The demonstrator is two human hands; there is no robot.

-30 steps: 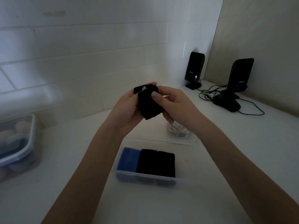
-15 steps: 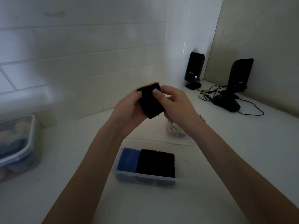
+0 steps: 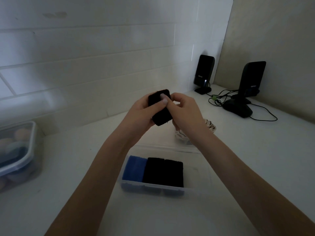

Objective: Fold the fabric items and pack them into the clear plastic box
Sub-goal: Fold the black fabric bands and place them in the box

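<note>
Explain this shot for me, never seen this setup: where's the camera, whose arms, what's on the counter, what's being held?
No robot here. The camera sits on a person's head, looking forward and down, so both bare arms reach in from the bottom edge. The left hand and right hand together grip a folded black fabric piece above a white counter. Below them stands a clear plastic box with one blue piece and two black pieces packed side by side; its right part looks unfilled. At far left is a lidded container, contents blurred. At back right stand two black speakers with cables.
</note>
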